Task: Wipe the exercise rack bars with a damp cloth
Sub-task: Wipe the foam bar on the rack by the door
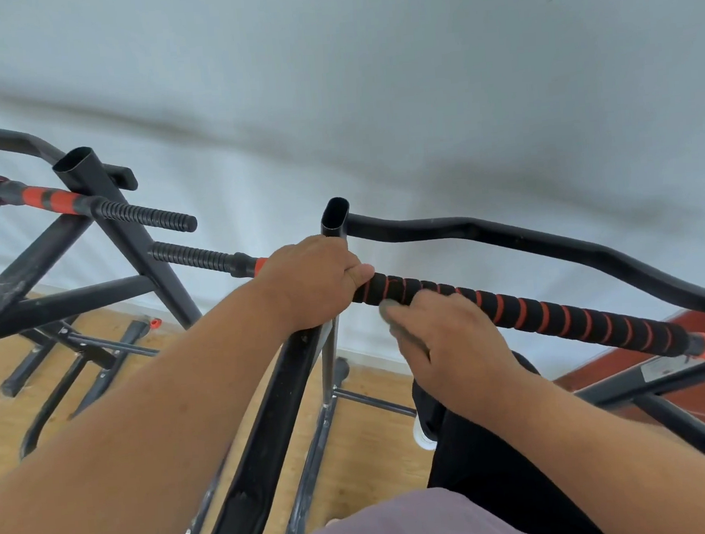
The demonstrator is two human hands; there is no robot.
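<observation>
The black exercise rack has a horizontal bar (575, 318) wrapped in black foam with orange spiral stripes, running from the middle to the right edge. My left hand (310, 282) grips this bar where it meets the open-topped upright tube (335, 218), thumb lying along the foam. Just to the right, my right hand (452, 339) curls over the foam. A sliver of grey cloth (391, 310) shows at its thumb side, pressed to the bar; the rest of the cloth is hidden under the hand.
A bent black top bar (549, 236) runs behind the foam bar. At left stand a second upright (85, 168) and ribbed handles (147, 216). Rack legs cross the wooden floor (375, 432) below. A white wall lies behind, and my black trouser leg (481, 466) is underneath.
</observation>
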